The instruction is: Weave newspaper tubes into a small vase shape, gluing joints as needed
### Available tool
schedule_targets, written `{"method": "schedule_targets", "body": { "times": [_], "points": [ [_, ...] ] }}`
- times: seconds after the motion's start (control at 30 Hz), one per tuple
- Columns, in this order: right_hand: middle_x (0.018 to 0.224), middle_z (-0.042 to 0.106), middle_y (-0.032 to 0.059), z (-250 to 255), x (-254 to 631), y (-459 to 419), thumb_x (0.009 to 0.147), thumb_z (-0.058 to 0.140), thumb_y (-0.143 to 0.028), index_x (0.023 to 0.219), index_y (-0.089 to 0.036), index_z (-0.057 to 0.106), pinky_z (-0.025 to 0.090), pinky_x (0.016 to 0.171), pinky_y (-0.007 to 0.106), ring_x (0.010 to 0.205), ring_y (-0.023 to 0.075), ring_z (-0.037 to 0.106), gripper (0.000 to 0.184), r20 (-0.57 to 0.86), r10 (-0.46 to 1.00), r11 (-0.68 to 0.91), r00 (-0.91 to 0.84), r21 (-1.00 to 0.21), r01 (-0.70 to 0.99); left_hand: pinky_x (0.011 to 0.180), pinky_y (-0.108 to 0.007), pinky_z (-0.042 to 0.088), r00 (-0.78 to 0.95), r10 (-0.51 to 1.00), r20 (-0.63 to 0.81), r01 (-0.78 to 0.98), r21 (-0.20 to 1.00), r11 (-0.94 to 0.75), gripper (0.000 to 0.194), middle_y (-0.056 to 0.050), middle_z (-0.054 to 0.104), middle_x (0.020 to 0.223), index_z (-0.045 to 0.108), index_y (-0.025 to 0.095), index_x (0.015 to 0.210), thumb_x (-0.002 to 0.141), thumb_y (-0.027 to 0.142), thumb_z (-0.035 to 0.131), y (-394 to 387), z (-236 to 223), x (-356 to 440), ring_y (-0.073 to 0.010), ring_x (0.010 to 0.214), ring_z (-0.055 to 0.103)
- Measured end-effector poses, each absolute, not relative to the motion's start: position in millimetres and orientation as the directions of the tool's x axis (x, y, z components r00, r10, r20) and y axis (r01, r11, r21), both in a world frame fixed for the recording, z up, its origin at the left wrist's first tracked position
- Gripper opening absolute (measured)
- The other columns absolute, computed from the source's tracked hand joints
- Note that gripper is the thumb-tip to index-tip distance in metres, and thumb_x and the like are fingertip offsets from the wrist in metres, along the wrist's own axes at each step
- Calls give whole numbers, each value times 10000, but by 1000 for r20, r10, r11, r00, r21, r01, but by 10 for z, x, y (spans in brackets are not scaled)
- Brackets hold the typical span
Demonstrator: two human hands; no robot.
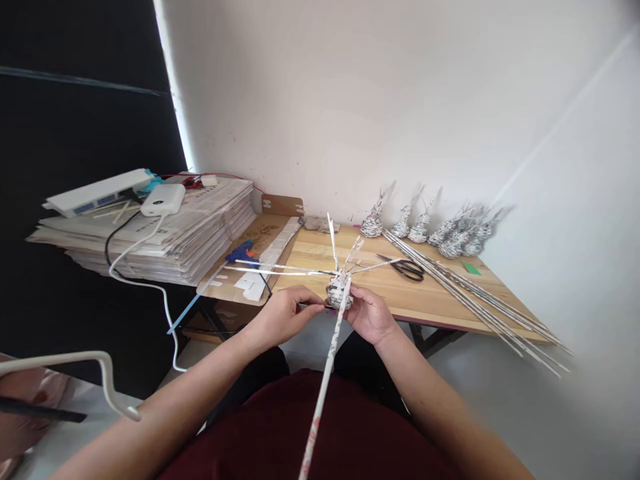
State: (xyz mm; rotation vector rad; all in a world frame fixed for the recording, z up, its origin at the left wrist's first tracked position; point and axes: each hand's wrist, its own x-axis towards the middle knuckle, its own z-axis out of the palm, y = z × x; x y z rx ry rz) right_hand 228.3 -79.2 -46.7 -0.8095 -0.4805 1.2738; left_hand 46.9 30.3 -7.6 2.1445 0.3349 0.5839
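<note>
Long paper stick point(325, 380) juts from woven base point(335, 293) | right hand point(371, 315) half-closed on it | left hand point(300, 311) pinched, contents unclear

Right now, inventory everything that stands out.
Table: 1, tan, centre
Woven piece: 1, greyish, front centre
Similar pieces: several, greyish, back right
Paper sticks: several, whitish, table right
Scissors: 1, black, on table
Cardboard: several, brown, table left
Glue gun: 1, blue, on cardboard
Paper stack: 1, whitish, left
Power strip: 1, white, on stack
Boxy device: 1, white, on stack
Wall: 1, white, behind
Shirt: 1, dark red, bottom
Left fingers: several, bare, beside piece
Right fingers: several, bare, on piece
</note>
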Motion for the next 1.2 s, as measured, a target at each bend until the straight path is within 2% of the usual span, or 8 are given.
{"method": "schedule_targets", "body": {
  "times": [0.1, 0.23, 0.4, 0.6, 0.73, 0.8, 0.97, 1.2],
  "points": [
    [847, 701, 66, -471, 2272, -785, 745, 683, -279, 974, -157, 709, 509, 607, 299, 695, 171, 616, 261, -115, 966, 68, 233, -754, -654, 718, -287, 572, 689, 599, 407, 139, 738, -661, 316, -100, 697, 1105, 701, 201, 1131, 883, 389, 644, 403, -213, 463, -206, 959, 676],
    [875, 687, 73, -475, 2180, -754, 756, 689, -266, 1063, -154, 721, 504, 594, 284, 703, 162, 602, 329, -99, 977, 37, 190, -795, -606, 838, -335, 560, 614, 560, 556, 113, 641, -759, 414, -104, 641, 1225, 639, 213, 1226, 851, 380, 689, 521, -203, 516, -236, 1140, 604],
    [806, 663, 65, -481, 2094, -775, 763, 705, -248, 1022, -142, 734, 489, 595, 277, 678, 152, 582, 281, -39, 991, 37, 132, -849, -528, 846, -330, 552, 706, 586, 398, -50, 853, -520, 503, -108, 677, 1168, 556, 188, 1308, 851, 343, 696, 545, -290, 573, -225, 1119, 634],
    [859, 689, 53, -469, 2056, -822, 702, 758, -206, 954, -182, 748, 554, 732, 356, 762, 178, 626, 252, -69, 989, 15, 134, -841, -541, 785, -297, 550, 694, 636, 337, -170, 936, -309, 382, -73, 651, 1023, 602, 158, 1020, 742, 329, 802, 501, -325, 595, -193, 984, 643],
    [855, 699, 46, -450, 2021, -838, 683, 777, -207, 922, -196, 752, 570, 730, 366, 769, 187, 632, 240, -49, 991, 26, 122, -835, -549, 737, -287, 539, 764, 592, 257, -204, 966, -156, 349, -26, 632, 870, 559, 150, 870, 718, 326, 820, 496, -264, 580, -131, 772, 627],
    [845, 700, 44, -442, 2007, -841, 685, 776, -206, 924, -195, 756, 574, 731, 371, 753, 184, 631, 240, -50, 991, 26, 126, -842, -539, 729, -288, 529, 766, 585, 267, -191, 963, -190, 328, -21, 628, 825, 562, 145, 829, 721, 321, 818, 495, -252, 554, -120, 726, 609],
    [837, 701, 45, -430, 1980, -841, 694, 771, -209, 947, -185, 760, 580, 736, 376, 744, 184, 643, 254, -60, 990, 13, 128, -863, -505, 811, -308, 512, 648, 567, 509, -220, 838, -500, 237, -56, 645, 869, 602, 147, 756, 740, 265, 807, 472, -279, 481, -157, 846, 610],
    [827, 692, 52, -395, 1917, -835, 680, 769, -223, 959, -179, 759, 582, 708, 369, 735, 182, 635, 282, -64, 993, -4, 100, -855, -518, 798, -298, 541, 586, 544, 600, -370, 796, -479, 157, -78, 650, 962, 658, 148, 745, 739, 196, 807, 450, -369, 457, -186, 947, 638]
  ]
}}
